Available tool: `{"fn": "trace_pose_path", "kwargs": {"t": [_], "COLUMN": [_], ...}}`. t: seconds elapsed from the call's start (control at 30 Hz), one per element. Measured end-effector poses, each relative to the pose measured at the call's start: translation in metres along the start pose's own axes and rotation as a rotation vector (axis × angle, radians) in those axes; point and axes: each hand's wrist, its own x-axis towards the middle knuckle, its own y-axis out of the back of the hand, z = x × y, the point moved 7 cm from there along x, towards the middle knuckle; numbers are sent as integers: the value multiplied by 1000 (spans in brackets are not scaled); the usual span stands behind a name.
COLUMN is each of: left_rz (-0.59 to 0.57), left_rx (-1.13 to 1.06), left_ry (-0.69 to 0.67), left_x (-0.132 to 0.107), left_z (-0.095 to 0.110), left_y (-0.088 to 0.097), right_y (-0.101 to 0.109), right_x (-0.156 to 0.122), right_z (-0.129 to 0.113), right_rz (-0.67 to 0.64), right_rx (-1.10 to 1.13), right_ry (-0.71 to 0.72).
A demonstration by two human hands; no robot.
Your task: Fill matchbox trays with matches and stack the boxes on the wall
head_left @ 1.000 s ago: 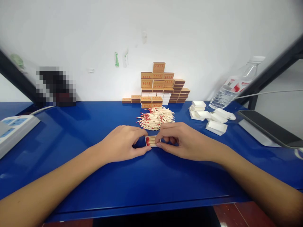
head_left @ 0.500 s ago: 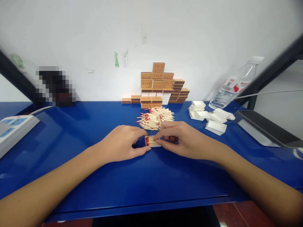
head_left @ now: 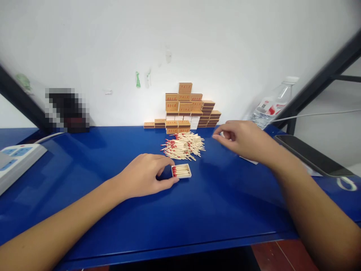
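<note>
My left hand [head_left: 148, 175] rests on the table, its thumb and index finger closed on the left end of a small white matchbox tray [head_left: 190, 171]. Matches [head_left: 182, 171] lie side by side in this tray, red heads to the left. Up and to the right, my right hand [head_left: 239, 139] hangs above the table with curled fingers, thumb and index tips close together; I see nothing held between them. Between and beyond the hands lies a heap of loose matches [head_left: 184, 146]. Most of the other white trays are hidden behind my right hand.
Stacked matchboxes [head_left: 184, 106] stand against the wall behind the heap. On the right are a water bottle [head_left: 275, 105], leaning in the corner, and a black phone [head_left: 313, 154]. A power strip [head_left: 21, 160] lies at the left of the blue table [head_left: 180, 218].
My right hand has left the matches in the tray and moved right and away from me, over the spare trays. My left hand keeps its hold. The view has tilted slightly.
</note>
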Motion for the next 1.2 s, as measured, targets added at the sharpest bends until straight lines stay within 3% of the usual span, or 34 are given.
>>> {"fn": "trace_pose_path", "kwargs": {"t": [0.13, 0.2, 0.3, 0.47, 0.63, 0.73, 0.87, 0.97, 1.07, 1.13, 1.2], "left_rz": [50, 63, 85, 153, 177, 209, 265, 304, 342, 367, 381], "left_rx": [9, 17, 10, -19, -33, -20, -5, 11, 33, 33, 23], "left_ry": [-26, -23, 4, 46, 63, 77, 91, 98, 117, 135, 145], "left_x": [0, 0, 0, -1, -1, -1, -2, -2, -3, -4, -4], "left_z": [0, -1, -4, -9, -12, -15, -17, -19, -22, -24, -25], "left_y": [2, 3, 4, 8, 7, 8, 11, 15, 18, 19, 19], "right_y": [8, 15, 13, -11, 2, -7, -27, -24, -7, 1, -2], "right_x": [-10, -13, -8, 19, 46, 64, 80, 78, 62, 45, 27], "right_z": [79, 95, 85, 51, 94, 119, 131, 132, 124, 105, 73], "right_rz": [-108, 8, 123, 17, 204, 190, 138, 206, 328, 369, 329], "right_rx": [-33, -33, -5, 308, 384, 449, 539, 573, 582, 599, 647], "right_ry": [-249, -297, -308, -320, -651, -785, -858, -864, -836, -801, -748]}}
